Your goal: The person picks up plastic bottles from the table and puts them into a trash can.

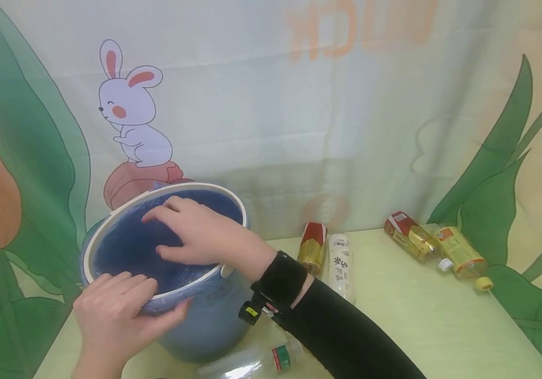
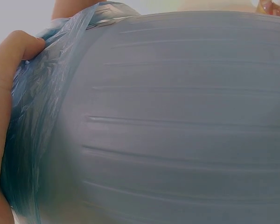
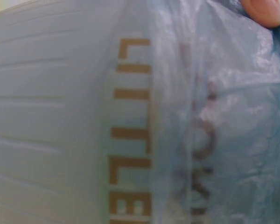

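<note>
A blue-grey trash bin (image 1: 204, 326) stands tilted toward me, its mouth ringed by a white rim (image 1: 195, 185) and lined with a thin blue plastic bag (image 1: 129, 252). My left hand (image 1: 117, 310) grips the near left rim, fingers over the edge and thumb outside. In the left wrist view the bag (image 2: 42, 102) is folded down over the ribbed wall (image 2: 177, 102). Above the bin's mouth, my right hand (image 1: 195, 231) has its fingers loosely bent and apart, holding nothing visible. The right wrist view shows brown lettering (image 3: 130, 133) partly under the bag, and a fingertip (image 3: 266, 11) at the top.
A clear bottle (image 1: 252, 363) lies at the bin's foot. Right of the bin are a red-and-gold bottle (image 1: 312, 250) and a white-wrapped bottle (image 1: 339, 263). Farther right lie another red-and-gold bottle (image 1: 413, 237) and a yellow-capped bottle (image 1: 462, 258). A printed curtain (image 1: 261, 105) hangs behind.
</note>
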A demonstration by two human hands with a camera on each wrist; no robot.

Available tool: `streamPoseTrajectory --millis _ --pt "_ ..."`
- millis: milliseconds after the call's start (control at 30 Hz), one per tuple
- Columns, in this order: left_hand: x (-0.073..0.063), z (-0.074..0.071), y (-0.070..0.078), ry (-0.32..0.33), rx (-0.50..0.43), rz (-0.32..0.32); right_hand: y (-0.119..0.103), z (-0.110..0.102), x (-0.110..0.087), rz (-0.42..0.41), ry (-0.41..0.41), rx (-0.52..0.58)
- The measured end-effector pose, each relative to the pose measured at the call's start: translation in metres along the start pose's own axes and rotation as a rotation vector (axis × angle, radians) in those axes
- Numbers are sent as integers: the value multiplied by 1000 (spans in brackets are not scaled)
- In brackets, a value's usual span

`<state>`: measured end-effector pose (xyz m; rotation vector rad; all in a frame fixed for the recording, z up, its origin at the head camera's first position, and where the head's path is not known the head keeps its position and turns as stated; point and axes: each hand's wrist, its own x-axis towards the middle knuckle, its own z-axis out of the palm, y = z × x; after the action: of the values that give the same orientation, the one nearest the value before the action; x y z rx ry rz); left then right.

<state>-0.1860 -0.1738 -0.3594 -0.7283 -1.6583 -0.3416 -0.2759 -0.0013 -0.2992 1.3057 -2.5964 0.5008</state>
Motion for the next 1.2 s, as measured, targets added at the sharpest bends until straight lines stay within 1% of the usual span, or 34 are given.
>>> streamPoseTrajectory --millis 133,200,233,367,467,533,567,700,800,967,1200 --pt "1 0 0 11 -1 3 5 -4 -5 -99 238 92" --pt "1 0 1 16 -3 2 7 -8 -10 -117 321 145" --pt "1 0 1 18 -4 2 8 -11 -14 -111 351 171" --pt "2 0 3 25 -12 -1 16 -25 -36 -30 453 245" --pt "3 0 4 35 -19 -3 28 -37 -58 37 543 266" --pt "4 0 4 39 -20 -8 37 -44 -76 99 583 286" --pt "4 0 5 43 -22 -10 41 -46 -85 136 599 292" --pt "4 0 5 50 -24 -19 57 -53 -123 303 614 283" --pt "4 0 5 54 -24 -19 68 -49 -148 386 636 275" --pt "4 0 5 51 -23 -19 86 -31 -176 493 660 297" --pt "2 0 6 50 -25 -25 111 2 -206 662 639 259"
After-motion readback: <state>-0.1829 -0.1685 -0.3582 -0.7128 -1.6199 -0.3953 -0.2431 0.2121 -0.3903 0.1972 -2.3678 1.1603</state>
